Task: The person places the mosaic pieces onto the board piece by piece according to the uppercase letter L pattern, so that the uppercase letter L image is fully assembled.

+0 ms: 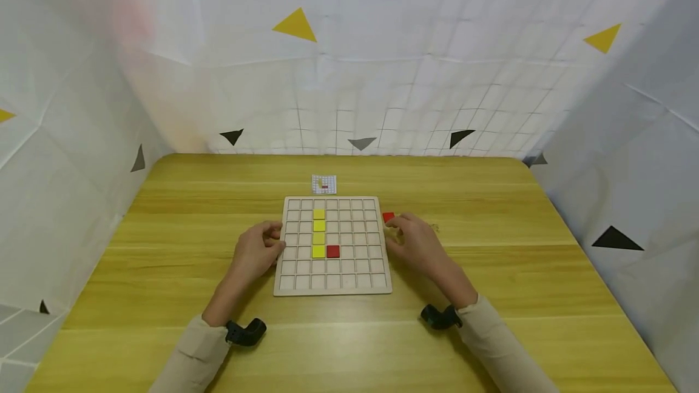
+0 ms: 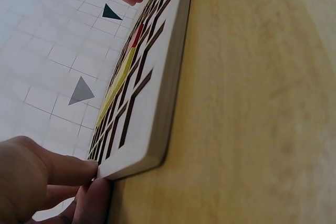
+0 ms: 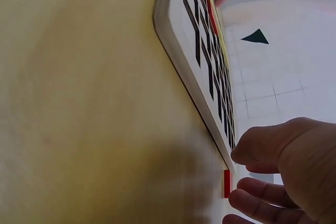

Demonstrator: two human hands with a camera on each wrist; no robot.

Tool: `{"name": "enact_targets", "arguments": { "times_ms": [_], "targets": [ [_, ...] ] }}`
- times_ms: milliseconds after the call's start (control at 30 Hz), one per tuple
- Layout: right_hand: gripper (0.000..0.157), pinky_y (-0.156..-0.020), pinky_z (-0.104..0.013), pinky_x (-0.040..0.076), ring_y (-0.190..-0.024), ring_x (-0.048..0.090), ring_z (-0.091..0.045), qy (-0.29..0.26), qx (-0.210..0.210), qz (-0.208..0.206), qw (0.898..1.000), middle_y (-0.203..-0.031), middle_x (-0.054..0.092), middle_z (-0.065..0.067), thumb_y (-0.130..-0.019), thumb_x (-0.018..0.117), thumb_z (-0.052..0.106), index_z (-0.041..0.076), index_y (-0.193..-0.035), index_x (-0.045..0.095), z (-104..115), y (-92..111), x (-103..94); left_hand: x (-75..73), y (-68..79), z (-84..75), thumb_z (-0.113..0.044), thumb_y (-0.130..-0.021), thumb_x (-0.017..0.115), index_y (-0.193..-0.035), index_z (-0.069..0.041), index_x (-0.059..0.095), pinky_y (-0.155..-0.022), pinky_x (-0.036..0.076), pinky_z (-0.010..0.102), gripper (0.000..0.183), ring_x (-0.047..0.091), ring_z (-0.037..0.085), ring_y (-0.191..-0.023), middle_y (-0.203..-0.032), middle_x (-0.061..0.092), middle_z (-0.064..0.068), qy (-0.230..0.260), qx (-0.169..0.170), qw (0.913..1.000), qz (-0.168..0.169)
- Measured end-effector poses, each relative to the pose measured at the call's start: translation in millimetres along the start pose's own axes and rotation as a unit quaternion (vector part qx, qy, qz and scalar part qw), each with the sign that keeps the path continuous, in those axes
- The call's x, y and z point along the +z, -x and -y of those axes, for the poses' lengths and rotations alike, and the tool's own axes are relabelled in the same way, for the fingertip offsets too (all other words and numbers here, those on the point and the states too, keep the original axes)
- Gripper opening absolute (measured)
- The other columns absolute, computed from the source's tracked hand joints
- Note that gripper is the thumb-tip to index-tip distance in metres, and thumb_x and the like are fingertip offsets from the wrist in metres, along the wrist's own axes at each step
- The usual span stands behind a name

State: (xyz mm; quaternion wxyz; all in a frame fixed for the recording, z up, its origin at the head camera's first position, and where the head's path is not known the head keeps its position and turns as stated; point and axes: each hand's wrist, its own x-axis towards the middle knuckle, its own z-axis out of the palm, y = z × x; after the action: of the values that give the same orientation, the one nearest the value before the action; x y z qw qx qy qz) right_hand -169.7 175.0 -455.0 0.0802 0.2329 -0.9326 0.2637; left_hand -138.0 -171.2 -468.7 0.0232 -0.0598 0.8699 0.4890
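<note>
A pale wooden grid board (image 1: 333, 288) lies on the table between both hands. Four yellow tiles (image 1: 319, 238) fill a column of cells, and one red tile (image 1: 333, 251) sits right of the lowest. My left hand (image 1: 256, 249) holds the board's left edge, thumb and fingertips at its rim in the left wrist view. Beside the right edge is my right hand (image 1: 416, 242), its thumb and fingers apart and nothing seen between them. A loose red tile (image 1: 388, 216) lies just beyond its fingers; in the right wrist view that loose tile (image 3: 227, 183) appears close to the fingertips.
A small printed card (image 1: 324, 184) with a coloured grid pattern lies behind the board on the wooden table (image 1: 338, 344). Something small and yellowish (image 1: 434, 228) shows right of my right hand. White patterned sheets (image 1: 360, 77) stand around the table's back and sides.
</note>
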Motion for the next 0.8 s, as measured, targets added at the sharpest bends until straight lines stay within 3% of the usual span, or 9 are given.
{"name": "enact_targets", "arguments": {
  "times_ms": [400, 800],
  "targets": [
    [0.028, -0.065, -0.035, 0.053, -0.077, 0.06, -0.021, 0.034, 0.001, 0.008, 0.999, -0.101, 0.064, -0.013, -0.084, 0.073, 0.005, 0.0, -0.111, 0.07, -19, -21, -3.6, -0.3, -0.6, -0.3, -0.004, -0.091, 0.07, -0.133, -0.002, 0.06, -0.062, 0.058, 0.03, 0.043, 0.065, 0.025, -0.096, -0.112, 0.062, 0.014, 0.003, 0.004, 1.0, 0.002],
    [0.032, -0.064, -0.035, 0.05, -0.077, 0.057, -0.021, 0.027, 0.008, 0.027, 0.999, -0.098, 0.062, -0.012, -0.082, 0.075, 0.006, 0.001, -0.113, 0.07, -26, -34, -0.9, -0.6, -0.1, 1.4, -0.004, -0.091, 0.069, -0.133, -0.002, 0.061, -0.061, 0.058, 0.031, 0.043, 0.064, 0.025, -0.096, -0.111, 0.063, 0.013, 0.007, 0.012, 0.9999, 0.002]
  ]
}}
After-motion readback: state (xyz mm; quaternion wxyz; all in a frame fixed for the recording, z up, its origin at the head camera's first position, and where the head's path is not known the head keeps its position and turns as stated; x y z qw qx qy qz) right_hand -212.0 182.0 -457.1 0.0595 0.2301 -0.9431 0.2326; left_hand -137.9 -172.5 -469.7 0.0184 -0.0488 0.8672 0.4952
